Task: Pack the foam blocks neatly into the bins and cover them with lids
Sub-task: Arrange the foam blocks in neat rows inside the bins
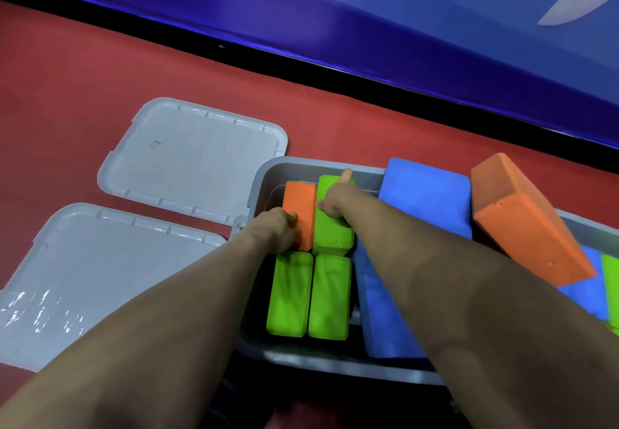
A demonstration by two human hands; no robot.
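Two grey lids (197, 157) lie flat on the red floor (67, 93), left of the grey bin (264, 174) and out of the way, likely until packing ends. Blue foam blocks (428, 194) fill the bin's right side, a large orange block (526, 220) leaning on them (unpacked, it seems). Two green blocks (310, 294) sit side by side at the near end. Beyond them the left hand (274, 231) grips a small orange block (299, 210), while the right hand (335, 200) presses a green block (333, 227) beside it, probably seating both snugly
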